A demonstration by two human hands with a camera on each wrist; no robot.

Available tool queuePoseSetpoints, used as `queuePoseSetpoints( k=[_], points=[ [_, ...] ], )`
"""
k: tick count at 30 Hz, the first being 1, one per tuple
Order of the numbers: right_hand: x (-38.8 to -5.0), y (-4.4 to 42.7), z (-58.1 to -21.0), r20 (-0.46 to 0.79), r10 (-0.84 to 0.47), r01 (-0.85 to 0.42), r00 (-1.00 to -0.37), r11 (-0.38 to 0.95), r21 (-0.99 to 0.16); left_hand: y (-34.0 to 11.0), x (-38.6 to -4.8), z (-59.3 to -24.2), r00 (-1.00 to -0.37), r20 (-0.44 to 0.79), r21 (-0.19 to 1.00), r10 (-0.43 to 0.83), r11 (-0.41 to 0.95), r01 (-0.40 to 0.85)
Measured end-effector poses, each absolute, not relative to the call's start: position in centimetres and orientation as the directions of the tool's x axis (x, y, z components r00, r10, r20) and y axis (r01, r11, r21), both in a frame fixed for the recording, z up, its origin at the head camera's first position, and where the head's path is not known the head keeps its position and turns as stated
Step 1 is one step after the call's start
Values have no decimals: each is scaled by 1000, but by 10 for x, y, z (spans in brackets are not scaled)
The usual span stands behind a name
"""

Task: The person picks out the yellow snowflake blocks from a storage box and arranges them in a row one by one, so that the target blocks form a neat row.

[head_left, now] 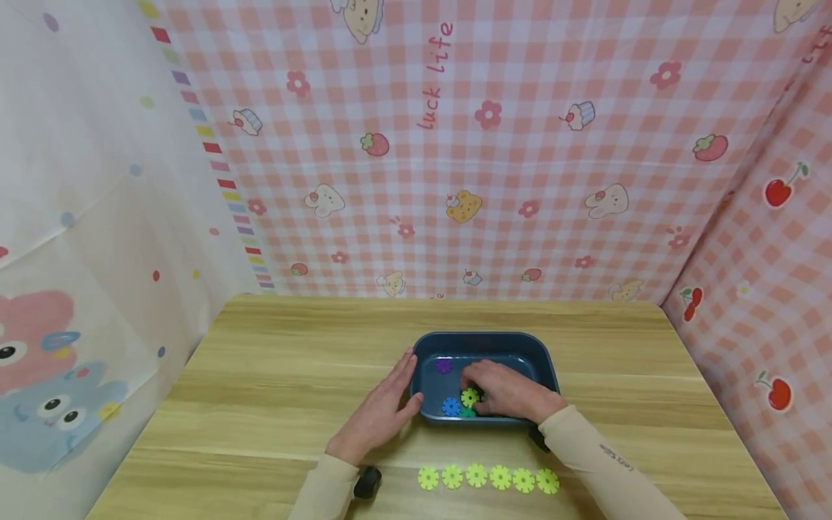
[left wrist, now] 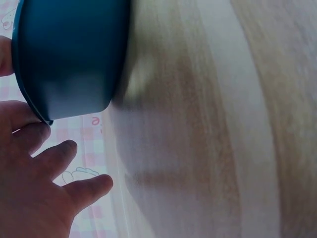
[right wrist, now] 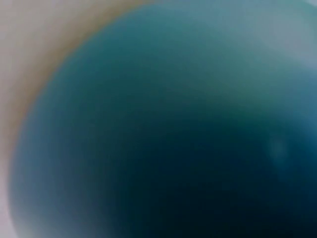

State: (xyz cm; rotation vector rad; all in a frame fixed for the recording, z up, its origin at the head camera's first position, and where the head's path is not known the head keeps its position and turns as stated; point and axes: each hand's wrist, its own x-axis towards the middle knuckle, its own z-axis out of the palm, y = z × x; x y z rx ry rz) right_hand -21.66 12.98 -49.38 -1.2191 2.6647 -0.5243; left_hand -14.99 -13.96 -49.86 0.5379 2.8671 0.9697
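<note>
While the right hand (head_left: 510, 390) is down inside the blue bin (head_left: 481, 344), the head view tells most. Bin sits on the worktop (head_left: 260, 383) a bit right of mid, well off the far edge. A yellow-green disc (head_left: 468, 397) shows between right fingers and thumb; can't tell if it's pinched. A blue disc (head_left: 451, 406) and a green disc (head_left: 466, 412) crowd it by the bin's near wall; a purple disc (head_left: 444, 366) lies apart, toward the far left corner. I'd take the yellow-green one by opposite edges, straight up, so neighbours don't drag along. A row of six matching discs (head_left: 477, 471) lies on the worktop in front of the bin, roughly parallel to the far edge; keep the right sleeve (head_left: 604, 462) off its right end. Left hand (head_left: 380, 412) is apart from the right, fingers extended against the bin's left end.

Left wrist: fingers spread by the bin's corner, at least one at the rim. Light brace is right; pushing down there could tip it.

Right wrist: blurred blue only, no hand or disc readable.
</note>
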Motion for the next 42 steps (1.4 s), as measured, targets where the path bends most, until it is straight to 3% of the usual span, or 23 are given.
queuePoseSetpoints(
  k=[13, 21, 32, 42],
  points=[
    [-215, 130, -490, -48, -745, -684, -665, 634, -362, -140, -149, -499, -937, 46, 603, 347, 738, 303],
    [-208, 139, -477, -22, -691, -606, -723, 649, -460, -139, -149, -499, -940, 40, 605, 339, 740, 293],
    [-196, 156, -461, 125, -673, -648, -729, 617, -447, -139, -149, -499, -941, 46, 605, 334, 740, 293],
    [-181, 170, -454, 176, -635, -627, -752, 608, -487, -139, -147, -499, -941, 44, 605, 335, 741, 292]
  ],
)
